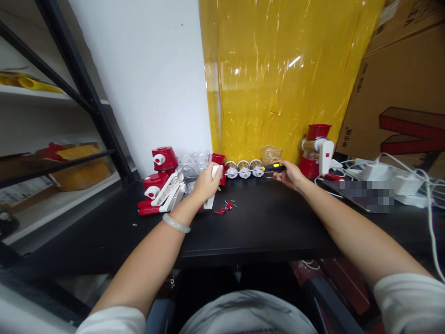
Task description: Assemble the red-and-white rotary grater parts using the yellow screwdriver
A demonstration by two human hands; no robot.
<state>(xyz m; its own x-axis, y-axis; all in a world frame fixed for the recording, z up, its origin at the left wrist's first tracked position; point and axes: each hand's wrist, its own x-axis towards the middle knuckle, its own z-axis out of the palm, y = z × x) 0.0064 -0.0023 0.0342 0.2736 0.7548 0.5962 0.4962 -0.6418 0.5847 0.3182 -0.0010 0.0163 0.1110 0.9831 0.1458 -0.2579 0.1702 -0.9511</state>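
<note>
My left hand (207, 182) is closed around a white and red plastic part (216, 170), mostly covered by the fingers. In my right hand (288, 175) is a screwdriver (273, 167) with a black and yellow handle. Its thin shaft runs level to the left and reaches the part; whether the tip sits in a screw is too small to tell. Small red pieces and screws (227, 205) lie on the black table below. Behind the shaft, several metal grater drums (244, 169) stand in a row. White crank handles (168, 191) with red ends lie left of my left hand.
Red grater bodies (164, 158) and clear plastic cups (194, 162) stand at the left back of the black table (271, 222). An assembled rotary grater (314, 150) stands at the right. Beyond it are a phone (358, 192), chargers and white cables (429, 204). A shelf rack borders the left.
</note>
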